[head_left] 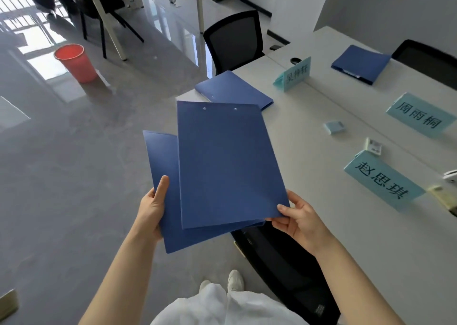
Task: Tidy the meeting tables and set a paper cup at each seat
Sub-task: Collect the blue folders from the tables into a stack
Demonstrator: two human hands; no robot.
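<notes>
Both hands' fingers (160,188) pinching two blue folders (227,161), third folder (235,89) on table (309,132), name cards (380,178) nearby

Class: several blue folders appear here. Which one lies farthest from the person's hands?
The folder on the far table, beside the black chair at upper right. Two others are held in the hands; a fourth lies on the near table's corner.

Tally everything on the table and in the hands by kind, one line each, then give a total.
Blue folders: 4, two held (top, lower) and two on the table (near, far)
Name cards: 3 ()
Small blue pad: 1
Small white box: 1
Total: 9
</notes>
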